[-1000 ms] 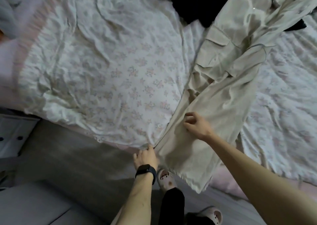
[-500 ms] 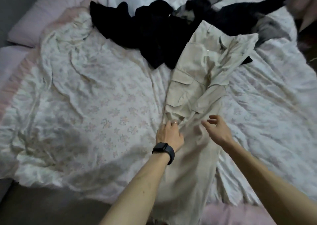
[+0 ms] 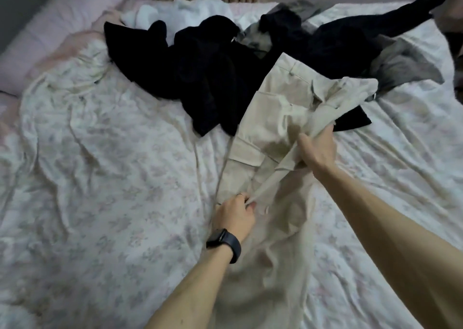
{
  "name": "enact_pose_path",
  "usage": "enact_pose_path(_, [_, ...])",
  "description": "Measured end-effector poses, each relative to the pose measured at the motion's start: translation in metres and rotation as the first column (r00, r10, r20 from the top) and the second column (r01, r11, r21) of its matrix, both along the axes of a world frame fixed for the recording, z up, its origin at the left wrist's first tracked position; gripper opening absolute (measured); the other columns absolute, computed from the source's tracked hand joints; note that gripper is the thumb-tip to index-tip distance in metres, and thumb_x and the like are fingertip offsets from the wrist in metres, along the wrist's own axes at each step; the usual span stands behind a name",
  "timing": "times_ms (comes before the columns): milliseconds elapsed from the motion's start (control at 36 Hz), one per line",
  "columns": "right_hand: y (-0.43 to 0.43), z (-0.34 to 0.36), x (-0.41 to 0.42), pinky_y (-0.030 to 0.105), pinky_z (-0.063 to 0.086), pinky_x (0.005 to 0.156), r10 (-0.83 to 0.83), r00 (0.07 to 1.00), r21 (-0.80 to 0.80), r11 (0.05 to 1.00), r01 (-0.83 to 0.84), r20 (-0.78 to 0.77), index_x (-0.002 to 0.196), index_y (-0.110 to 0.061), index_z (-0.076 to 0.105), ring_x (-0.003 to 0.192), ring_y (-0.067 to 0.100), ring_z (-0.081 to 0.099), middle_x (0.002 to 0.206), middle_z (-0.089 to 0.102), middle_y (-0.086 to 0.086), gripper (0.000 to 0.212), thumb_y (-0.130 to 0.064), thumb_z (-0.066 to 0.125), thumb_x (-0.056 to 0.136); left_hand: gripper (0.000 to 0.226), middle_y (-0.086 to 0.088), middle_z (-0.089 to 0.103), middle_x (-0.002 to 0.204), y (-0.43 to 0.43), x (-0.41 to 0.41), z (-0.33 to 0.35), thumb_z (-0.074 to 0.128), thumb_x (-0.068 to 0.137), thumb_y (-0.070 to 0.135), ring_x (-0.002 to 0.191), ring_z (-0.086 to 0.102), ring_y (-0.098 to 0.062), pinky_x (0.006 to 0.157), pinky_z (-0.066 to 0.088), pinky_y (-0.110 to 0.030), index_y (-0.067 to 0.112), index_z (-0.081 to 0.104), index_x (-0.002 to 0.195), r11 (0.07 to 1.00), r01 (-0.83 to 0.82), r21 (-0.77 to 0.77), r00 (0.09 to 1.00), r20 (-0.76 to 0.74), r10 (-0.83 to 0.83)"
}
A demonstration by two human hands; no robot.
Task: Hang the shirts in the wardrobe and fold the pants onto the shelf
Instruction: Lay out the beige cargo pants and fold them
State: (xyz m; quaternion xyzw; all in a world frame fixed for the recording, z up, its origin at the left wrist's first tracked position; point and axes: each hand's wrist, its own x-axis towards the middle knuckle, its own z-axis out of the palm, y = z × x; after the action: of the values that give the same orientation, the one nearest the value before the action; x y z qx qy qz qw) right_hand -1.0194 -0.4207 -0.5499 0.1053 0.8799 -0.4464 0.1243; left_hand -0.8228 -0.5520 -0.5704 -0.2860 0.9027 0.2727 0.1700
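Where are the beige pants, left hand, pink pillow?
beige pants [image 3: 263, 113]: head view, upper pocket panel.
left hand [image 3: 234, 216]: head view, back of hand.
pink pillow [image 3: 62, 18]: head view, its middle.

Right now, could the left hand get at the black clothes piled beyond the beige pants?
Probably, once it lets go: the left hand pinches the beige pants, and only open sheet separates it from the black clothes farther up.

The beige pants [image 3: 260, 118] run off the bottom edge, their legs blurred there. The right hand [image 3: 317, 150] has its fingers buried in a fold of the pants, and the left hand [image 3: 233, 216] hides its fingertips behind a strip of them. The waistband covers part of the black clothes [image 3: 208, 70]. At the upper right corner, a dark shape [image 3: 453, 28] is cut off and cannot be identified.
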Motion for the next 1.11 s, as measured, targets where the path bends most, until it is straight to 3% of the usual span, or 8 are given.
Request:
enact_pose_path(83, [-0.043, -0.001, 0.003, 0.035, 0.046, 0.087, 0.150, 0.987, -0.139, 0.978, -0.156, -0.054, 0.132, -0.017, 0.041, 0.106, 0.028, 0.061, 0.116, 0.060, 0.000, 0.054, -0.034, 0.061, 0.085, 0.023, 0.000, 0.069, 0.112, -0.032, 0.004, -0.004, 0.050, 0.099, 0.043, 0.098, 0.064, -0.027, 0.074, 0.047, -0.031, 0.028, 0.062, 0.113, 0.983, -0.178, 0.030, 0.983, 0.059, 0.176])
enact_pose_path(250, [-0.087, -0.029, 0.007, 0.025, 0.045, 0.093, 0.565, 0.789, -0.264, 0.820, -0.507, 0.241, 0.154, -0.020, 0.037, 0.120, 0.017, 0.058, 0.140, 0.056, 0.004, 0.071, -0.039, 0.069, 0.093, 0.030, -0.005, 0.067, 0.116, -0.076, 0.001, -0.022, 0.056, 0.097, 0.035, 0.103, 0.063, -0.026, 0.091, 0.053, -0.036, 0.018, 0.059, 0.121, 0.954, -0.283, 0.098, 0.933, 0.257, 0.251])
enact_pose_path(333, [-0.074, -0.046, 0.005, 0.031, 0.051, 0.095, 0.460, 0.866, -0.188, 0.884, -0.427, 0.197, 0.144, -0.018, 0.049, 0.116, 0.018, 0.062, 0.133, 0.061, 0.002, 0.063, -0.037, 0.073, 0.089, 0.031, -0.004, 0.065, 0.116, -0.078, -0.014, -0.027, 0.058, 0.093, 0.031, 0.102, 0.063, -0.024, 0.088, 0.054, -0.034, 0.018, 0.055, 0.121, 0.948, -0.269, 0.167, 0.940, 0.260, 0.221])
enact_pose_path(444, [-0.050, -0.052, 0.001, 0.037, 0.061, 0.078, 0.316, 0.917, -0.343, 0.912, -0.223, 0.244, 0.124, -0.026, 0.062, 0.083, 0.013, 0.074, 0.116, 0.068, -0.005, 0.035, -0.032, 0.071, 0.090, 0.036, -0.002, 0.060, 0.121, -0.078, -0.052, -0.022, 0.061, 0.088, 0.030, 0.103, 0.062, -0.023, 0.091, 0.053, -0.036, 0.020, 0.053, 0.121, 0.944, -0.234, 0.231, 0.969, 0.136, 0.207])
enact_pose_path(611, [-0.011, -0.040, -0.021, 0.031, 0.053, 0.066, -0.037, 0.996, -0.331, 0.942, 0.062, 0.081, 0.097, -0.033, 0.066, 0.070, 0.009, 0.073, 0.096, 0.073, -0.007, 0.009, -0.039, 0.066, 0.090, 0.057, -0.003, 0.042, 0.142, -0.086, -0.143, -0.008, 0.061, 0.092, 0.043, 0.121, 0.053, -0.026, 0.102, 0.046, -0.040, 0.018, 0.042, 0.139, 0.961, -0.179, 0.213, 0.983, -0.008, 0.185])
enact_pose_path(833, [0.001, -0.047, -0.089, 0.033, 0.051, 0.087, -0.097, 0.994, -0.220, 0.969, 0.108, 0.060, 0.141, -0.026, 0.047, 0.102, 0.010, 0.058, 0.124, 0.053, -0.011, 0.062, -0.060, 0.061, 0.091, 0.065, -0.009, 0.039, 0.148, -0.090, -0.269, 0.002, 0.058, 0.093, 0.050, 0.124, 0.052, -0.031, 0.103, 0.046, -0.045, 0.018, 0.039, 0.147, 0.991, -0.012, 0.136, 0.991, -0.130, 0.030])
enact_pose_path(917, [-0.008, -0.048, -0.124, 0.030, 0.047, 0.086, -0.071, 0.997, -0.276, 0.958, 0.080, 0.044, 0.139, -0.028, 0.049, 0.106, 0.011, 0.057, 0.122, 0.056, -0.012, 0.061, -0.059, 0.062, 0.088, 0.066, -0.008, 0.044, 0.145, -0.092, -0.302, -0.007, 0.058, 0.092, 0.057, 0.123, 0.054, -0.029, 0.102, 0.047, -0.038, 0.019, 0.045, 0.144, 0.989, 0.040, 0.144, 0.991, -0.133, -0.021])
enact_pose_path(1111, [-0.023, -0.051, -0.160, 0.027, 0.052, 0.085, 0.069, 0.997, -0.405, 0.913, -0.046, 0.042, 0.129, -0.039, 0.052, 0.112, 0.009, 0.058, 0.132, 0.052, -0.007, 0.068, -0.055, 0.080, 0.069, 0.030, 0.005, 0.063, 0.082, -0.112, -0.333, -0.029, 0.061, 0.094, 0.048, 0.082, 0.060, -0.020, 0.058, 0.039, -0.025, 0.019, 0.059, 0.085, 0.984, -0.022, 0.176, 0.965, -0.253, 0.067])
